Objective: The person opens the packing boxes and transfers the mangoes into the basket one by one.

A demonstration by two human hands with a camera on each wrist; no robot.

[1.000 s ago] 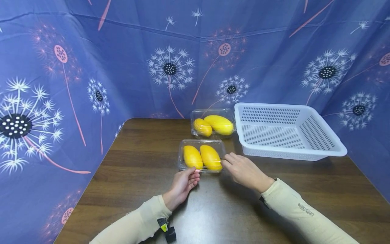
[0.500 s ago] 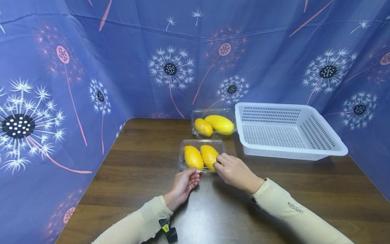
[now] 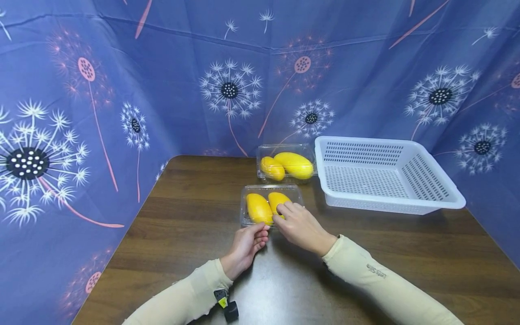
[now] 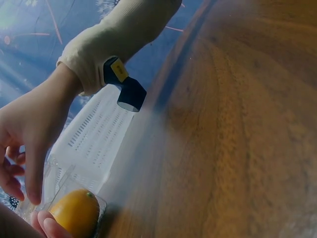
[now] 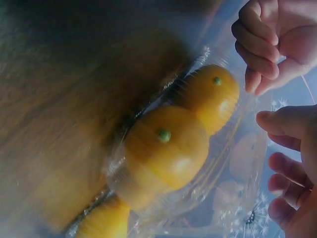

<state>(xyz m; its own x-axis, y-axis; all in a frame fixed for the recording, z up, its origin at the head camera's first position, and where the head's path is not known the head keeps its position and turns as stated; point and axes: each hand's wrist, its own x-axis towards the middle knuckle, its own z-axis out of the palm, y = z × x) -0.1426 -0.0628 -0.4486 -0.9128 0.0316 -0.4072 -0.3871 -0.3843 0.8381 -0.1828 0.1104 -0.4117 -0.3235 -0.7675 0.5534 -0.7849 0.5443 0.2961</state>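
A clear plastic clamshell container (image 3: 271, 187) lies on the table before me, two yellow mangoes (image 3: 258, 208) inside it. My left hand (image 3: 245, 246) pinches its front edge between thumb and fingers. At the front right, my right hand (image 3: 300, 225) bends over the same edge with its fingers relaxed and partly covers the right mango (image 3: 277, 201). The right wrist view has the thumb (image 5: 285, 121) apart from the other fingers beside the clear lid. How hard the right fingertips press on the plastic cannot be told.
Behind it stands a second clear container (image 3: 260, 149) with two mangoes (image 3: 294, 165). To its right sits a white perforated plastic basket (image 3: 378, 201) with nothing in it. Blue dandelion-print cloth (image 3: 170, 90) hangs along the brown wooden table's (image 3: 183, 216) back and sides.
My right hand has moved left along the container's front edge, from its right corner toward my left hand. The left hand keeps its pinch in the same place.
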